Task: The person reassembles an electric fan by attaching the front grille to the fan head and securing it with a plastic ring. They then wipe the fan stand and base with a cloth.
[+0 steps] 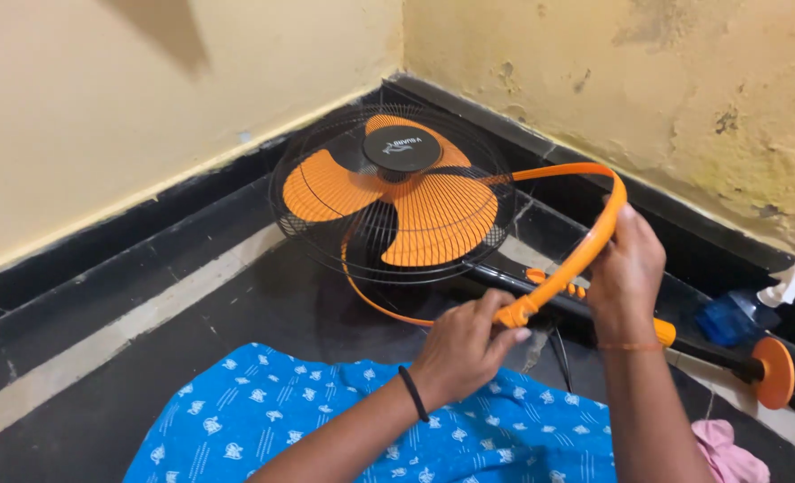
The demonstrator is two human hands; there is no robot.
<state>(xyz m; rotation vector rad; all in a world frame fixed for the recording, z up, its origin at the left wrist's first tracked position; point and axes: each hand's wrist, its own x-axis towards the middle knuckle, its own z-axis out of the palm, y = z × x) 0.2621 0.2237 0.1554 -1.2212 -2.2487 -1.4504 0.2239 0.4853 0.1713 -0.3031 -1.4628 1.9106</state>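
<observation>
You are looking down at a pedestal fan (393, 192) lying on its back on a dark floor (192, 304), tucked into the corner where two yellow walls (102, 98) meet. The fan has a round black wire cage (308, 228), three orange blades (433, 219) and a black centre cap (402, 148).

An orange plastic ring (585, 246), the band that runs round the cage rim, is partly lifted away on the right side. It arcs up from the far edge of the cage, bends over to the right, and comes down toward you; its other part still hugs the near edge of the cage.

Your left hand (465, 344) is closed around the ring's near end, fingers curled over a small orange clasp (515, 313). A black band sits on that wrist. Your right hand (625, 277) grips the ring higher up along the curve, the thumb lying on its outer face and the fingers wrapped behind it. A thin thread circles that wrist.

The fan's black pole (710, 353) runs away to the right beneath your right forearm, with an orange collar (664, 333) and an orange disc (776, 371) near its end. Just beyond the pole lies a blue spray bottle (744, 313) with a white trigger. A blue patterned cloth (326, 420) covers your lap, and a bit of pink fabric (728, 452) lies at lower right.
</observation>
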